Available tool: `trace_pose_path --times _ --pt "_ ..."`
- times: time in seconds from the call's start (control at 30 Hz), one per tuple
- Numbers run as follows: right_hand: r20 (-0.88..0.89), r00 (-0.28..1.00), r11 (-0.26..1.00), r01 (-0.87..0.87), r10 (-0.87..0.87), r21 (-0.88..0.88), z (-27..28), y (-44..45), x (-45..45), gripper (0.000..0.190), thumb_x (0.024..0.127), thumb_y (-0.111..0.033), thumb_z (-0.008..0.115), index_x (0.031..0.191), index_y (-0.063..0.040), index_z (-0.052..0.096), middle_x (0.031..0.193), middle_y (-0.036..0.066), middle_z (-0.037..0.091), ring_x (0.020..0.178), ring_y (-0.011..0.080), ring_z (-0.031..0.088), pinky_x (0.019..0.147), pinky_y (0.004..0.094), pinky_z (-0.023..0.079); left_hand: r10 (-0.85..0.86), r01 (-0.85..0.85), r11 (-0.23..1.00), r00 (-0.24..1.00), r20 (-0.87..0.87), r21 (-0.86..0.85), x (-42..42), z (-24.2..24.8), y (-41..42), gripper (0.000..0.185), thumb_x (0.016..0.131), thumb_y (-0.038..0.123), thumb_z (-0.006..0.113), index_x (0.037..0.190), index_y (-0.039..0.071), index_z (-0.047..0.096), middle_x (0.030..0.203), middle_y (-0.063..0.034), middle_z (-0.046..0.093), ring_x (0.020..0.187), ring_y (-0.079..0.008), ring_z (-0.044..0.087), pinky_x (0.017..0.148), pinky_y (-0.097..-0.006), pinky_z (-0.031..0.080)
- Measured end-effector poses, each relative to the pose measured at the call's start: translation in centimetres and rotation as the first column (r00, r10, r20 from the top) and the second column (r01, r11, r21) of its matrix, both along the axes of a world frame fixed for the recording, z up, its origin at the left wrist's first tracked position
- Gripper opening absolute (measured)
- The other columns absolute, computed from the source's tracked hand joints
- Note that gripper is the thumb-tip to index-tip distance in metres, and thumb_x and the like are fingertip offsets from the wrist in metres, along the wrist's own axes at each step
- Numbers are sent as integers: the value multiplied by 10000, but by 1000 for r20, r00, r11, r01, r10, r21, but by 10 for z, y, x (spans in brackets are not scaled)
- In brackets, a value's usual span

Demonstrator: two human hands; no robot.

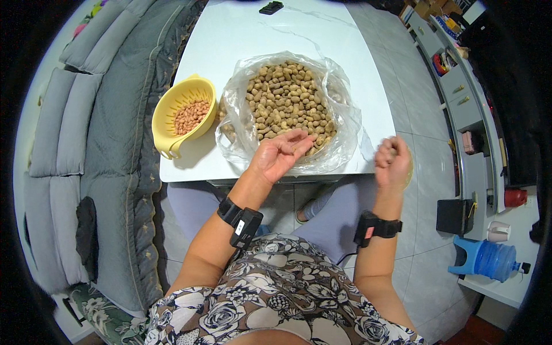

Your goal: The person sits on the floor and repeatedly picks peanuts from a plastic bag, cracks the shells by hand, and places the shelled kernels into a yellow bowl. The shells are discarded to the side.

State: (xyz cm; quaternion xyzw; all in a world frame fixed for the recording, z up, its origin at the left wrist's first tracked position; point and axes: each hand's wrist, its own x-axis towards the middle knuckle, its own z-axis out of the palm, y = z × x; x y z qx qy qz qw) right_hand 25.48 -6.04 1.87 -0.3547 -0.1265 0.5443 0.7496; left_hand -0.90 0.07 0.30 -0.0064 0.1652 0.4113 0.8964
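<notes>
My left hand (282, 155) is palm up over the near edge of a clear plastic bag (345, 112) full of unshelled peanuts (286, 97). Its fingers are loosely bent and the palm looks bare, apart from a tiny yellowish speck by the fingers. Beyond the table's right edge, my right hand (392, 161) is curled and blurred; a small brownish thing may be within its fingers. Just below that hand shows part of a yellow-green rim (409, 167), mostly hidden. Left of the bag, a yellow colander (161, 116) contains shelled pinkish peanut kernels (192, 116).
A white marble-patterned table (241, 34) bears everything, with a small black object (271, 7) at its far end. A grey sofa (116, 112) flanks it on the left. To the right stand a grey cabinet (459, 88), a black bin (454, 216) and a blue water bottle (496, 260).
</notes>
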Motion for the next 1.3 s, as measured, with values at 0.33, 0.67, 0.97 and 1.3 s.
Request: trace_pose_path --times 0.33,0.67,0.97,1.3 --pt "175 977 981 147 -125 -124 -2 -27 37 151 847 -46 499 960 46 540 691 -10 451 518 51 352 411 171 289 12 2 995 991 136 -104 5 0 2 391 848 -93 334 1234 -157 315 1292 -310 358 1224 -391 379 1044 -438 350" --pt "989 -107 956 -288 -99 64 32 3 -106 142 810 -71 589 939 -51 645 802 97 609 624 190 558 573 256 441 -165 153 985 971 172 81 6 2 -3 476 964 238 255 1269 -119 330 1305 -244 405 1217 -308 417 1049 -424 310" --pt "527 744 900 -238 411 -366 12 8 -102 157 839 -160 588 858 -11 636 686 1 548 477 100 462 428 231 358 -155 154 987 987 28 51 9 14 -10 565 970 338 246 1285 -127 302 1322 -258 372 1241 -337 374 1071 -453 261" --pt "-69 965 929 -264 254 -258 23 6 -100 163 866 -114 502 892 35 563 663 9 466 532 44 382 411 169 301 -152 145 988 979 135 61 10 15 -9 572 965 341 264 1287 -131 286 1343 -278 328 1281 -373 302 1083 -476 235"
